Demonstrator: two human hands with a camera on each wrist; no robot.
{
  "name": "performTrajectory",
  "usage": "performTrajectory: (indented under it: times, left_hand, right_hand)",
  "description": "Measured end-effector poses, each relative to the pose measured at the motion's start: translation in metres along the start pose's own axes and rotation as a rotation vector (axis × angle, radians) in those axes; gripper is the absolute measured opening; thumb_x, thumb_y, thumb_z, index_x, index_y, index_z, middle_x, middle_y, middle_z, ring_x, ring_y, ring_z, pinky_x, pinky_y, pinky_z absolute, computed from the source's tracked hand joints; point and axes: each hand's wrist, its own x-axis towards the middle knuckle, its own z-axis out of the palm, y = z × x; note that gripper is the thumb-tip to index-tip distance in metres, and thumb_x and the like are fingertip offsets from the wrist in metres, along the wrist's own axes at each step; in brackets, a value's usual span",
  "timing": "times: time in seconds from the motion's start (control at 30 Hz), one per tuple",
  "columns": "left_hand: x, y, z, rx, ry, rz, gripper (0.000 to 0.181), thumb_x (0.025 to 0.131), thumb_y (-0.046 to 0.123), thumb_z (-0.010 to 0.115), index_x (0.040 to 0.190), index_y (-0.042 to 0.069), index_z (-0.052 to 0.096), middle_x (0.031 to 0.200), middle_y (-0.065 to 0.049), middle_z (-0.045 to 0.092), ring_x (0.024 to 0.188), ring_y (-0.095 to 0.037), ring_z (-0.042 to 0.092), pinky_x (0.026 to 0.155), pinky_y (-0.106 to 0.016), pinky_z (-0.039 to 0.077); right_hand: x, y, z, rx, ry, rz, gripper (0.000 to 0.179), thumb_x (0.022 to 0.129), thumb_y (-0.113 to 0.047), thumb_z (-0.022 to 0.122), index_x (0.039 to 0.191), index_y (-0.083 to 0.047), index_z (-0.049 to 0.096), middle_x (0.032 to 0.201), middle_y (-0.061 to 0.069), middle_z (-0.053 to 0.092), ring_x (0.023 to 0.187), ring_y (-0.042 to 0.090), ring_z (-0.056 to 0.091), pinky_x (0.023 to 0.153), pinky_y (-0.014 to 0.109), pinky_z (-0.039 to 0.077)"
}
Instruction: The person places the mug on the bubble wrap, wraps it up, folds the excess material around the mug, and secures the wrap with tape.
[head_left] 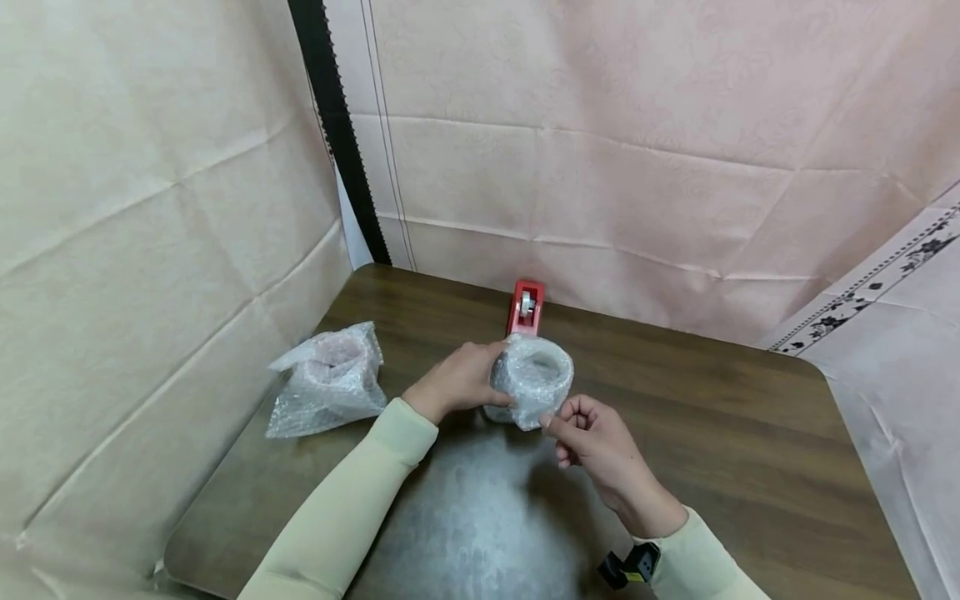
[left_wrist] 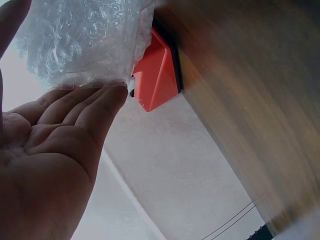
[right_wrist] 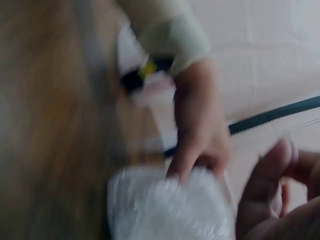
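A bubble-wrapped round object [head_left: 534,379] stands on the table, a ring-like hollow showing at its top. My left hand [head_left: 468,379] holds it from the left side, thumb in front and fingers behind. In the left wrist view, the fingers [left_wrist: 75,107] lie along the bubble wrap [left_wrist: 85,40]. At the wrap's lower right edge is my right hand [head_left: 596,442], its thumb and forefinger tips together and the other fingers curled. The right wrist view shows the right thumb [right_wrist: 267,180] beside the wrap [right_wrist: 165,210]; I cannot tell whether it pinches anything.
Directly behind the wrapped object stands a red tape dispenser [head_left: 527,307]. A second bubble-wrapped bundle [head_left: 330,379] lies on the left of the brown wooden table [head_left: 720,417]. Pale cloth [head_left: 622,167] hangs along the table's back and sides.
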Motion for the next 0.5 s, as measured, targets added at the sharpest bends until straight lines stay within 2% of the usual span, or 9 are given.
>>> performTrajectory:
  times: [0.17, 0.33, 0.5]
  left_hand:
    - [0.000, -0.001, 0.000, 0.017, 0.004, 0.000, 0.088, 0.088, 0.036, 0.101, 0.159, 0.005, 0.060, 0.142, -0.015, 0.078, 0.122, -0.025, 0.076, 0.111, -0.047, 0.064]
    - [-0.002, -0.003, 0.001, 0.028, 0.008, 0.002, 0.086, 0.088, 0.037, 0.101, 0.158, 0.007, 0.061, 0.141, -0.013, 0.078, 0.120, -0.024, 0.076, 0.108, -0.046, 0.065]
    - [0.000, -0.005, 0.001, 0.015, 0.009, 0.035, 0.083, 0.089, 0.037, 0.100, 0.156, 0.006, 0.063, 0.138, -0.013, 0.079, 0.119, -0.024, 0.076, 0.107, -0.045, 0.065]
  right_hand:
    - [0.000, -0.021, -0.003, 0.037, 0.037, -0.008, 0.022, 0.112, -0.012, 0.071, 0.099, -0.010, 0.054, 0.076, -0.004, 0.063, 0.065, 0.009, 0.062, 0.064, 0.025, 0.059]
    - [0.003, -0.046, -0.002, 0.075, 0.013, -0.035, 0.023, 0.113, -0.014, 0.070, 0.100, -0.012, 0.053, 0.076, -0.006, 0.062, 0.066, 0.009, 0.058, 0.065, 0.024, 0.056]
    - [-0.010, -0.064, 0.005, 0.067, -0.024, -0.041, 0.022, 0.111, -0.013, 0.073, 0.102, -0.012, 0.053, 0.077, -0.006, 0.061, 0.066, 0.010, 0.059, 0.064, 0.025, 0.057]
